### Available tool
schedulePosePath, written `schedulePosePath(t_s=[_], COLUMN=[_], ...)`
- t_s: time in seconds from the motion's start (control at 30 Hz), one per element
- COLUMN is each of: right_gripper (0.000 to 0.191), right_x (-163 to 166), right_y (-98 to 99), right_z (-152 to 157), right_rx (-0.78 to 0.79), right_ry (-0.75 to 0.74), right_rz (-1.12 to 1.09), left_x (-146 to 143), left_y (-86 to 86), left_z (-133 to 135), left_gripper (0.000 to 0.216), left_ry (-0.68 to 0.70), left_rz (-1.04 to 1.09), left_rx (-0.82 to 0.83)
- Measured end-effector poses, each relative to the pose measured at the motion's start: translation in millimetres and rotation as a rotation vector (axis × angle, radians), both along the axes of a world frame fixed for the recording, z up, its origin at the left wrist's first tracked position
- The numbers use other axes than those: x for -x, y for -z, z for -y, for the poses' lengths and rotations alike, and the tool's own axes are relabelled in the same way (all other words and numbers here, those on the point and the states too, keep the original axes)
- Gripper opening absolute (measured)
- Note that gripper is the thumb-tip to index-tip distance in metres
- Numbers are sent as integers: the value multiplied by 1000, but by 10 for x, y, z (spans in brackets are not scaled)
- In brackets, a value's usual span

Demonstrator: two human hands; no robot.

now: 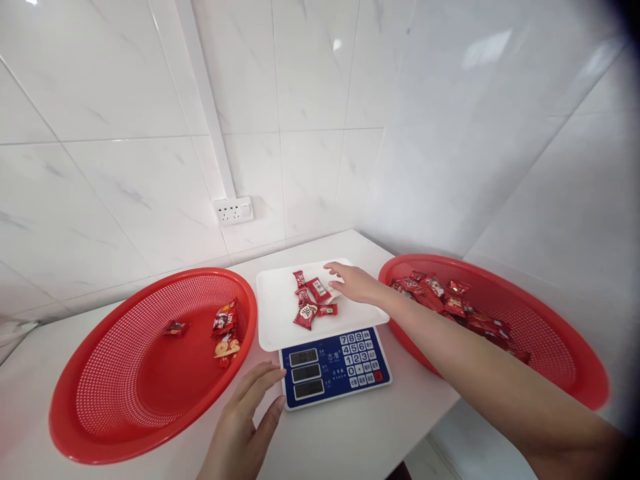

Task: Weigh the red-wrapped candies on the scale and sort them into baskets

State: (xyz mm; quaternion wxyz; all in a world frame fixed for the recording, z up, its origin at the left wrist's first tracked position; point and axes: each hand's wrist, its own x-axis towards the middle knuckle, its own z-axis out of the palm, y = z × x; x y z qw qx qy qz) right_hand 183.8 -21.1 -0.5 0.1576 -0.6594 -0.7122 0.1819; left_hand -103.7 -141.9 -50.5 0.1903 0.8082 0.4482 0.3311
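Observation:
A digital scale [334,365] with a blue keypad front and a white weighing tray [280,313] stands on the white counter. Several red-wrapped candies [312,298] lie on the tray. My right hand [353,282] reaches over the tray's right part, fingers stretched out and apart, fingertips beside the candies; whether they touch a candy I cannot tell. My left hand [245,423] lies open on the counter at the scale's front left corner, fingers spread, holding nothing.
A red mesh basket [100,400] on the left holds a few candies [225,327]. Another red basket [575,373] on the right holds several red candies [450,303]. White tiled walls form a corner behind, with a power socket [233,211]. The counter's edge runs near me.

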Motion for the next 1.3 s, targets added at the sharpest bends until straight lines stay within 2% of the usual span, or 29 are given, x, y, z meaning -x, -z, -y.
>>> schedulePosePath(t_s=[0.13, 0.23, 0.5, 0.6, 0.67, 0.73, 0.8, 0.87, 0.97, 1.1, 1.17, 1.3], right_gripper=[43, 40, 35, 34, 33, 30, 22, 18, 22, 26, 23, 18], right_x=[-23, -49, -26, 3, 40, 89, 136, 166, 155, 17, -124, -587], right_y=[168, 211, 83, 41, 27, 35, 59, 82, 80, 8, -24, 3], right_z=[-15, 34, 186, 180, 170, 164, 169, 189, 279, 554, 732, 1033], right_rx=[54, 52, 148, 104, 34, -16, -9, 4, -69, -147, -167, -155], right_ry=[-123, -111, 21, 38, -15, -157, -319, -376, -278, -184, -109, 155], right_rz=[119, 191, 275, 262, 194, 118, 100, 134, 145, 32, 24, 90], left_x=[29, 54, 1, -10, -15, -16, -12, -3, 6, -16, -37, -72], left_y=[8, 20, 7, -5, -25, -48, -67, -79, -83, -51, -23, 28], left_z=[31, 49, 38, 40, 43, 45, 50, 62, 103, 204, 262, 354], left_gripper=[27, 27, 28, 28, 28, 28, 27, 27, 27, 23, 21, 22], left_ry=[-3, -11, 4, 6, 9, 14, 9, 1, 10, 85, 146, 237], left_rz=[-25, -32, -29, -20, -15, -16, -22, -29, -39, -80, -116, -188], left_rx=[20, 22, 60, 49, 36, 29, 38, 46, 83, 260, 336, 433])
